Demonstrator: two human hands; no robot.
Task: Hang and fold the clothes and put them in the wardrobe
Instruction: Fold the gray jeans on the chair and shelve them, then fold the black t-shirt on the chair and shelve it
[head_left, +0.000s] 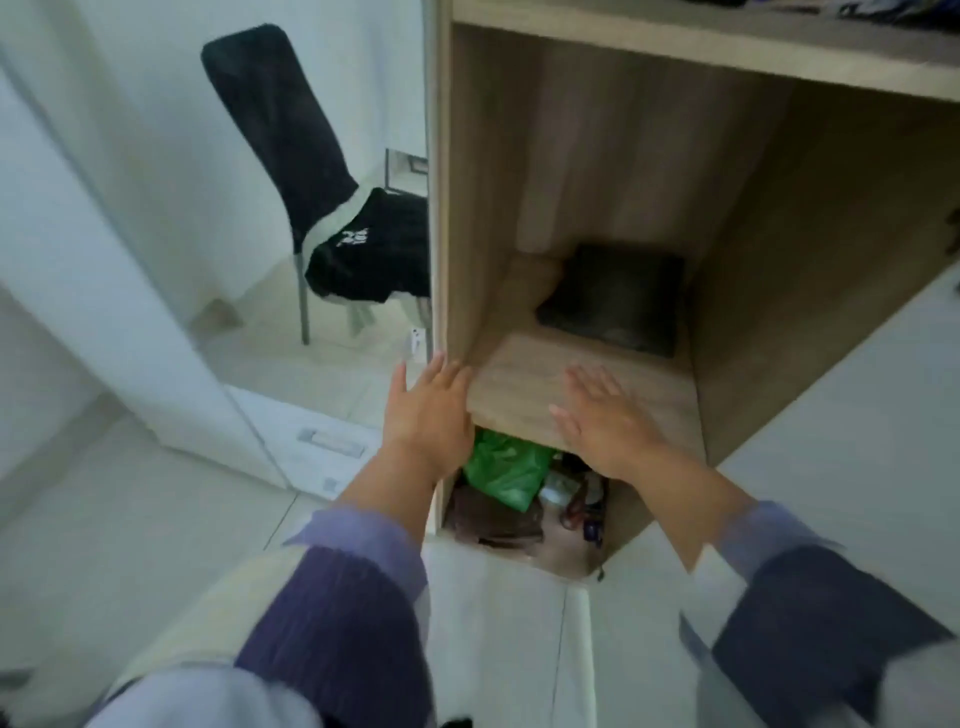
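While the person is standing before the open wardrobe (769, 218), both hands are reaching in at the level of its wooden shelf (524, 374), holding nothing. Left hand (434, 413): fingers straight and slightly spread, lying against the front left corner of the shelf where it meets the side panel. Right hand (605, 415): fingers straight and relaxed, palm down over the front edge of the shelf; whether it is touching the wood cannot be told. The hands are sitting apart, with bare shelf showing between them. Folded dark garment (615, 299): lying flat at the back of that same shelf, beyond the hands and nearer the right one, touched by neither. Compartment below: a green bag (506, 467) and blurred small items are showing under the shelf edge. Left of the wardrobe: a dark chair (275, 130) is standing on the pale floor with a black garment (374, 244) draped over its seat.
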